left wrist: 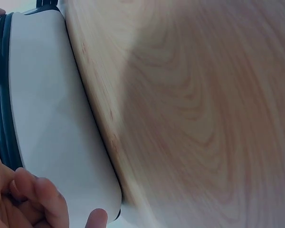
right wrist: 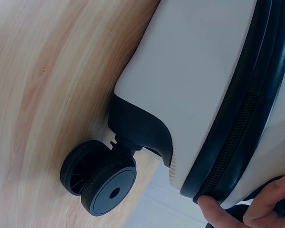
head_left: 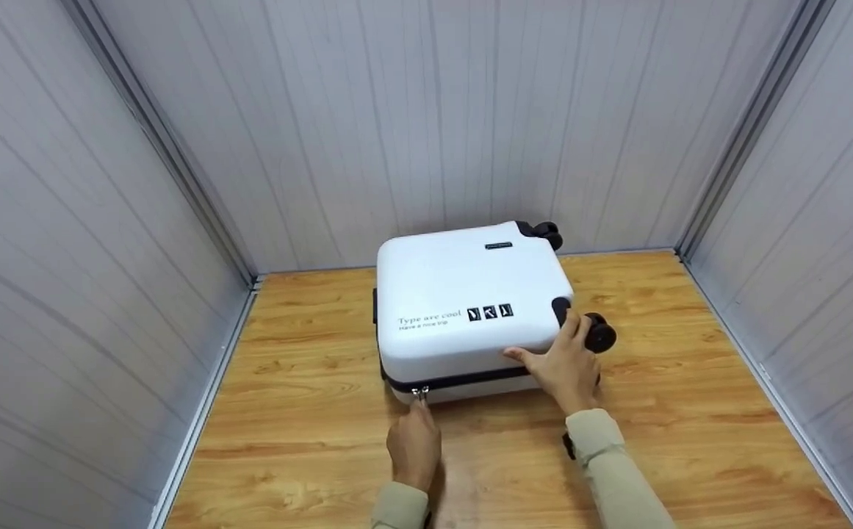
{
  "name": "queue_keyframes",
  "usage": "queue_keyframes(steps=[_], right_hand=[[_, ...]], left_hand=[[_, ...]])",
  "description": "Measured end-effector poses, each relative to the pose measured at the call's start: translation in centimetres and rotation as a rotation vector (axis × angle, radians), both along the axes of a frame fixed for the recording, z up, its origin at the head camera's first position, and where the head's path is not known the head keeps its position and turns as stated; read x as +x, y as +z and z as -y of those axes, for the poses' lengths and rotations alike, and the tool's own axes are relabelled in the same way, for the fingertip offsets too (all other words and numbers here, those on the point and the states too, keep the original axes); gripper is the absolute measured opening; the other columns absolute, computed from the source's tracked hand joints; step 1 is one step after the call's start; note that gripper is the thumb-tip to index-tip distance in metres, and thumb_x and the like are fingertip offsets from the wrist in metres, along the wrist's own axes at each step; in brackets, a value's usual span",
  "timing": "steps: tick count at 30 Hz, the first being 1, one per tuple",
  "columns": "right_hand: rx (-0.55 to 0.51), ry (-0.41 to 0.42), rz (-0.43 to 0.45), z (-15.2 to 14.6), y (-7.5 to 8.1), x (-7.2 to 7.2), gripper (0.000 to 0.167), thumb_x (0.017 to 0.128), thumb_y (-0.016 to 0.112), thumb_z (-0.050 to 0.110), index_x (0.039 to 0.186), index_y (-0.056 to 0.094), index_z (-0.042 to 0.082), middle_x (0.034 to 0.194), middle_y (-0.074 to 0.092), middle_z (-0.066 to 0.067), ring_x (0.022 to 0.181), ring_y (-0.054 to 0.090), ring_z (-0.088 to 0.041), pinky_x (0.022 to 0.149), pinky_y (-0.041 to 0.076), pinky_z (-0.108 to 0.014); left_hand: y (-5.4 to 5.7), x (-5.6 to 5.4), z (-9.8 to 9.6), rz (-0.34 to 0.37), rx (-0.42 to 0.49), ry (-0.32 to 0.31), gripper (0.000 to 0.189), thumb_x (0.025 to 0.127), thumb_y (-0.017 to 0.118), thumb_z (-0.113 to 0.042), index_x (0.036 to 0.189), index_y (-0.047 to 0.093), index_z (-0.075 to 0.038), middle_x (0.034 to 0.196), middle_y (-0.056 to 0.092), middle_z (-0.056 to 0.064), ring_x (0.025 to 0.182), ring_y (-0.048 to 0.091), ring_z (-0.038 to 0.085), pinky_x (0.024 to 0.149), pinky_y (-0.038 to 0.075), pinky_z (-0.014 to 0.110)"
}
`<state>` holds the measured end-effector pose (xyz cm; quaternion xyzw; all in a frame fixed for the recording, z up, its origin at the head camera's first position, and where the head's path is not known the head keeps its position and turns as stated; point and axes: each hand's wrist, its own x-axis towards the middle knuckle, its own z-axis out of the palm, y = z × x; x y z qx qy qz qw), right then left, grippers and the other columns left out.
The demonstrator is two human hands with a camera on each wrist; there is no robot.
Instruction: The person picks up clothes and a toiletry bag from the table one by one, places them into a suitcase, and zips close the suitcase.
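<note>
A white hard-shell suitcase (head_left: 463, 275) lies flat on the wooden floor, its printed face up and its wheels to the right. At its near left corner, my left hand (head_left: 415, 444) pinches a metal zipper pull (head_left: 417, 394); two sliders sit together on the black zipper band (head_left: 470, 380). The left wrist view shows that hand's curled fingers (left wrist: 45, 199) beside the shell, with the pull hidden. My right hand (head_left: 569, 367) holds the near right corner, thumb on the side and fingers bent round the wheel end. In the right wrist view a fingertip (right wrist: 210, 205) touches the zipper band.
Black caster wheels (head_left: 600, 334) stick out at the right end. A pale panelled wall (head_left: 426, 132) stands close behind the suitcase, with side walls to the left and right. Wooden floor (head_left: 301, 411) surrounds the suitcase in front and at both sides.
</note>
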<state>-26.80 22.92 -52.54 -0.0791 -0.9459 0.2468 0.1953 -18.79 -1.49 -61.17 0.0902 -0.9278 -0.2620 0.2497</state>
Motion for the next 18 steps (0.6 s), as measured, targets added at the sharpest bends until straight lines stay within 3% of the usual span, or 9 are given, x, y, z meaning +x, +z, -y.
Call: queue_keyframes(steps=[7, 13, 15, 18], right_hand=[[-0.002, -0.011, -0.010, -0.4, -0.3, 0.0, 0.148, 0.050, 0.060, 0.102, 0.156, 0.022, 0.007, 0.152, 0.033, -0.023, 0.050, 0.048, -0.026, 0.046, 0.036, -0.034], [-0.026, -0.007, -0.006, -0.4, -0.1, -0.1, 0.147, 0.050, 0.059, 0.102, 0.158, 0.022, 0.009, 0.152, 0.032, -0.022, 0.054, 0.050, -0.027, 0.047, 0.040, -0.035], [-0.029, 0.001, -0.001, -0.4, 0.1, 0.0, 0.144, 0.053, 0.059, 0.101, 0.159, 0.021, 0.010, 0.153, 0.031, -0.021, 0.052, 0.049, -0.026, 0.046, 0.038, -0.034], [-0.035, 0.028, 0.032, -0.5, 0.4, 0.4, 0.138, 0.061, 0.062, 0.095, 0.161, 0.017, 0.012, 0.156, 0.030, -0.021, 0.050, 0.046, -0.024, 0.045, 0.036, -0.033]], left_hand=[[-0.3, 0.0, 0.4, 0.001, 0.017, -0.050, 0.032, 0.104, 0.058, -0.021, 0.073, 0.054, -0.013, 0.051, 0.053, 0.005, 0.045, 0.057, 0.031, 0.043, 0.039, 0.042], [0.1, -0.2, 2.0, -0.023, -0.032, -0.101, 0.032, 0.102, 0.062, -0.025, 0.072, 0.054, -0.015, 0.053, 0.055, 0.007, 0.047, 0.057, 0.032, 0.044, 0.041, 0.043], [0.4, -0.4, 2.9, 0.007, -0.050, -0.112, 0.033, 0.101, 0.063, -0.025, 0.070, 0.054, -0.015, 0.053, 0.056, 0.008, 0.048, 0.058, 0.032, 0.045, 0.042, 0.044], [1.1, -0.9, 4.4, 0.126, -0.069, -0.103, 0.036, 0.101, 0.062, -0.025, 0.068, 0.056, -0.014, 0.057, 0.060, 0.010, 0.050, 0.061, 0.034, 0.046, 0.044, 0.046]])
